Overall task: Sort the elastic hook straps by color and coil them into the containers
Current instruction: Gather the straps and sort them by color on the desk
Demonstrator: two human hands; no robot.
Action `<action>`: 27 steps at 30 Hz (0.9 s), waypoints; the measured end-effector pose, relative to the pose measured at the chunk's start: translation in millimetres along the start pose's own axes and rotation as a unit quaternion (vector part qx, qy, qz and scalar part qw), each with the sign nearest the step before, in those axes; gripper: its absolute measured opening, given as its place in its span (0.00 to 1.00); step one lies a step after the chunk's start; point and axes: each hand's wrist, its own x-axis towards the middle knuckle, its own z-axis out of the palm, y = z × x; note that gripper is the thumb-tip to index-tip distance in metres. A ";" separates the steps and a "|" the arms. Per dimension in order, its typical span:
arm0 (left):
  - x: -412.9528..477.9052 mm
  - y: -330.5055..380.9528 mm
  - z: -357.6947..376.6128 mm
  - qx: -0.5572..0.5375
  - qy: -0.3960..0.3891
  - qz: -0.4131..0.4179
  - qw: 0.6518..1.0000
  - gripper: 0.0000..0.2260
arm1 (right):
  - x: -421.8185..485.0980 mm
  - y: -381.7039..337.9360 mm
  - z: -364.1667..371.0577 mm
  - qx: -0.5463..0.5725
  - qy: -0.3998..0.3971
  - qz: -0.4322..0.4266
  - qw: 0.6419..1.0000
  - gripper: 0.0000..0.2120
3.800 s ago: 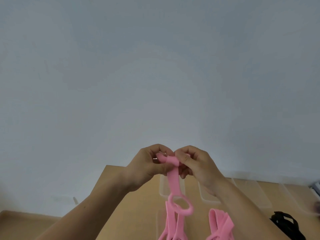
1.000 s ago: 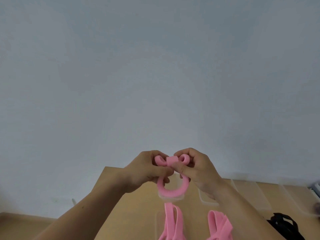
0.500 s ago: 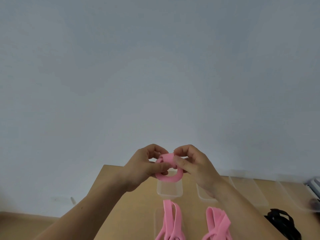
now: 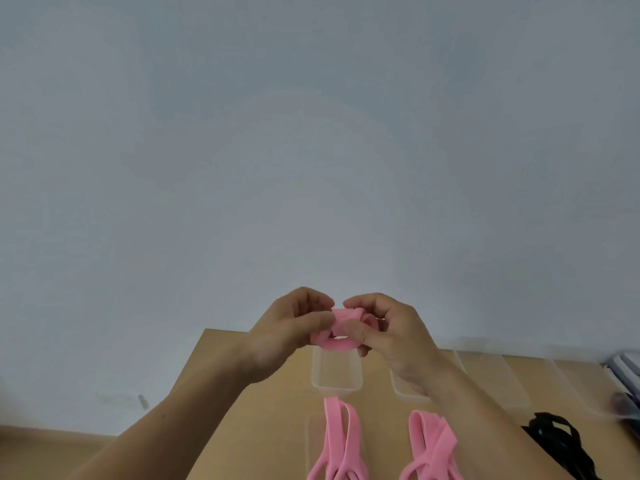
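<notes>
Above bench (image 4: 242,393), L hand (image 4: 291,337) & R hand (image 4: 391,341) fingers pinching coiled pink strap (image 4: 341,327), clear container (image 4: 336,374) below.

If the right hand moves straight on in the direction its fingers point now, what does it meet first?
The right hand points at the left hand; both pinch the coiled strap between them. It would likely meet the left hand first, though depth is unclear.
</notes>
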 end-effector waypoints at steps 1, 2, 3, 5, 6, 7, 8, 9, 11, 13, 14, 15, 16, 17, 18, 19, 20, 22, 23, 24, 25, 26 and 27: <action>0.7 0.4 -1.5 -0.007 -0.003 -0.003 1.000 0.19 | -0.4 1.4 0.0 0.000 0.001 -0.001 1.000 0.13; 1.2 -0.3 -2.1 -0.016 -0.003 -0.005 1.000 0.17 | -1.0 2.4 0.2 -0.003 0.006 -0.002 1.000 0.13; 1.1 -1.9 -2.1 -0.031 -0.001 -0.006 1.000 0.16 | -1.2 2.9 0.7 -0.004 0.015 -0.003 1.000 0.13; 1.1 -6.1 -2.0 -0.061 0.005 -0.005 0.998 0.15 | -0.6 3.4 0.7 0.000 0.040 -0.007 0.999 0.12; 0.8 -8.1 -2.2 -0.066 0.005 0.000 0.998 0.15 | 0.2 3.9 0.6 0.006 0.053 -0.009 0.999 0.11; 0.4 -9.8 -2.0 -0.063 0.003 0.005 0.998 0.15 | 1.1 4.7 0.4 0.014 0.065 -0.009 0.998 0.10; -0.1 -11.4 -1.5 -0.054 0.004 0.010 0.999 0.15 | 2.0 5.2 0.4 0.024 0.075 -0.005 0.997 0.10; -0.4 -13.0 -0.5 -0.045 0.008 0.017 0.999 0.16 | 2.8 5.7 0.6 0.034 0.085 0.001 0.996 0.09; -0.8 -15.4 1.9 -0.036 0.030 0.033 0.998 0.16 | 3.8 5.7 2.3 0.048 0.101 0.013 0.994 0.11; -1.9 -15.2 3.8 -0.027 0.060 0.049 0.997 0.15 | 5.4 6.4 4.3 0.057 0.116 0.022 0.991 0.11; -2.3 -15.1 4.2 -0.019 0.072 0.055 0.996 0.14 | 6.3 6.9 5.2 0.061 0.122 0.024 0.990 0.10; -2.7 -15.2 4.3 -0.012 0.082 0.061 0.995 0.13 | 7.4 7.3 6.4 0.064 0.127 0.025 0.989 0.09; -3.2 -15.8 4.1 -0.008 0.094 0.066 0.993 0.12 | 8.3 7.3 8.1 0.066 0.130 0.027 0.989 0.09; -3.6 -16.6 4.2 -0.005 0.108 0.072 0.992 0.12 | 9.2 7.2 9.7 0.069 0.132 0.028 0.988 0.09; -4.1 -17.2 4.1 -0.003 0.120 0.078 0.990 0.13 | 10.1 6.5 11.3 0.070 0.134 0.029 0.988 0.09; -4.6 -17.9 3.5 0.002 0.130 0.083 0.988 0.13 | 10.7 6.2 12.2 0.070 0.133 0.030 0.988 0.09; -5.0 -18.6 2.3 0.007 0.133 0.083 0.988 0.13 | 10.9 5.9 12.5 0.067 0.132 0.030 0.989 0.09; -7.0 -17.8 -1.3 0.020 0.108 0.067 0.992 0.13 | 10.6 5.1 12.8 0.056 0.119 0.024 0.991 0.09; -7.2 -16.4 -2.8 0.023 0.085 0.052 0.995 0.15 | 10.2 5.2 13.1 0.050 0.108 0.021 0.993 0.09; -6.2 -14.9 -3.7 0.016 0.062 0.032 0.997 0.17 | 10.2 5.5 14.1 0.045 0.093 0.017 0.994 0.10; -4.7 -12.4 -3.1 -0.008 0.043 0.009 0.999 0.20 | 10.3 6.0 15.8 0.042 0.075 0.013 0.996 0.10; -3.0 -9.3 -1.7 -0.032 0.022 -0.011 0.999 0.21 | 10.2 6.2 17.9 0.041 0.057 0.009 0.998 0.10; -0.9 -6.1 0.1 -0.037 0.005 -0.019 0.999 0.19 | 10.7 6.3 19.7 0.042 0.042 0.005 0.998 0.11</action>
